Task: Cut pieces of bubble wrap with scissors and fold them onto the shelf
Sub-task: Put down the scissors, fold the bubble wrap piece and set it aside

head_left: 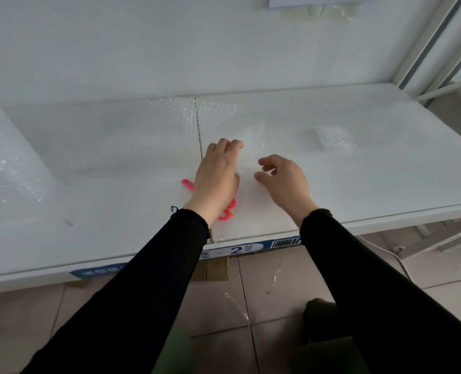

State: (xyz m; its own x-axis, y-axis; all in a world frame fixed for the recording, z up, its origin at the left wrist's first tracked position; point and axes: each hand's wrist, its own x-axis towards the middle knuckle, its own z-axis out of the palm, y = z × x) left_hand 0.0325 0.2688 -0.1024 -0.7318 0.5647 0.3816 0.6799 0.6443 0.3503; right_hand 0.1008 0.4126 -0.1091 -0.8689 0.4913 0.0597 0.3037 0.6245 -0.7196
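Note:
A clear sheet of bubble wrap point(251, 130) lies flat on the white shelf point(385, 171), spread from the back toward the front edge. My left hand point(217, 174) rests palm down on it, fingers stretched forward. Pink-handled scissors point(187, 184) lie under that hand and wrist, mostly hidden, with a handle loop showing beside the wrist. My right hand point(284, 179) hovers just right of the left one, fingers loosely curled, holding nothing. A small folded piece of bubble wrap point(333, 140) sits farther right on the shelf.
A large roll of bubble wrap point(5, 163) stands at the left end of the shelf. White shelf posts point(426, 49) rise at the back right. A blue label strip point(240, 249) runs along the front edge. Tiled floor lies below.

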